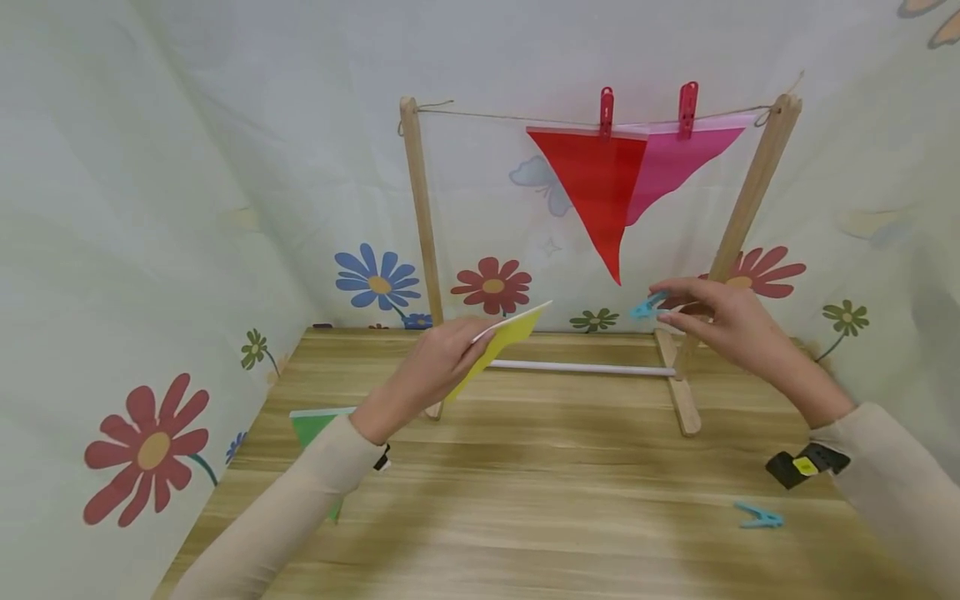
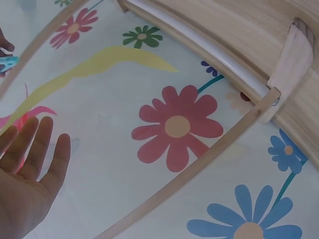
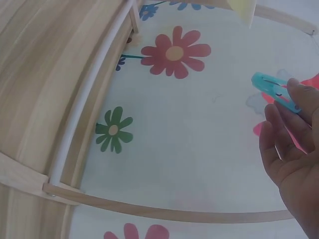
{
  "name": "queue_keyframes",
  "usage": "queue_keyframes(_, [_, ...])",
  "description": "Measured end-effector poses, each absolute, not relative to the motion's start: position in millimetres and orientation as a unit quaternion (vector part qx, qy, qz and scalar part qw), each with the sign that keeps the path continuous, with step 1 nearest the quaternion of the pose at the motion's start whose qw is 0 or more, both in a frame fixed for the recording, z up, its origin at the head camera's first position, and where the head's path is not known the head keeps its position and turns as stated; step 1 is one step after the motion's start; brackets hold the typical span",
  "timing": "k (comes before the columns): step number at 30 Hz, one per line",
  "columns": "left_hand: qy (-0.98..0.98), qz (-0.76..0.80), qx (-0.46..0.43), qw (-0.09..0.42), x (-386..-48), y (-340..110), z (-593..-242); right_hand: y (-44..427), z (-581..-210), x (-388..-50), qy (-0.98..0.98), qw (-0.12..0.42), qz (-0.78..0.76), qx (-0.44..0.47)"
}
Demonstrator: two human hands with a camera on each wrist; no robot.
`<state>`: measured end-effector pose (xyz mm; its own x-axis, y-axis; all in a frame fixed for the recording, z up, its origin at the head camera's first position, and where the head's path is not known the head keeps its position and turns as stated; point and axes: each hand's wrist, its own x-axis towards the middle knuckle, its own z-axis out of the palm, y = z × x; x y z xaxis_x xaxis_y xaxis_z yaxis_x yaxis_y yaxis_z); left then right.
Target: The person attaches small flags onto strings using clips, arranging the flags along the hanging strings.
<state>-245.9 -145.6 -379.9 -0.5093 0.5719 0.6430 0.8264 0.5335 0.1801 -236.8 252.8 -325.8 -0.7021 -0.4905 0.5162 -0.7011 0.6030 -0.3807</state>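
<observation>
My left hand (image 1: pixel 448 350) pinches a yellow pennant (image 1: pixel 517 332) by its white top edge, above the table's left half. In the left wrist view the other fingers of that hand (image 2: pixel 35 169) are extended, and the thumb is hidden. Between thumb and fingertips, my right hand (image 1: pixel 723 321) holds a light blue clothespin (image 3: pixel 274 89) in front of the right post. A red pennant (image 1: pixel 592 175) and a pink pennant (image 1: pixel 678 162) hang side by side from a string (image 1: pixel 487 116). One red clothespin (image 1: pixel 607 112) grips the red pennant, another red clothespin (image 1: pixel 687 108) the pink one.
Wooden posts (image 1: pixel 422 208) carry the string, joined low down by a white rod (image 1: pixel 585 367). Partly behind my left forearm, a green pennant (image 1: pixel 311 423) lies on the wooden table (image 1: pixel 540 517). A second blue clothespin (image 1: pixel 761 517) lies at the front right. Flower-printed cloth (image 1: pixel 262 150) surrounds the table.
</observation>
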Motion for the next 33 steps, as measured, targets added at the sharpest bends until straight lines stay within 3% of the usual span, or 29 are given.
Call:
queue_keyframes(13, [-0.833,-0.223,-0.424,0.277,-248,-137,-361,243,-302,-240,-0.879,0.212,0.253,0.345])
queue_keyframes(33, [-0.817,-0.348,-0.394,0.238,-258,-124,-340,222,-272,-241,-0.872,0.225,0.242,0.363])
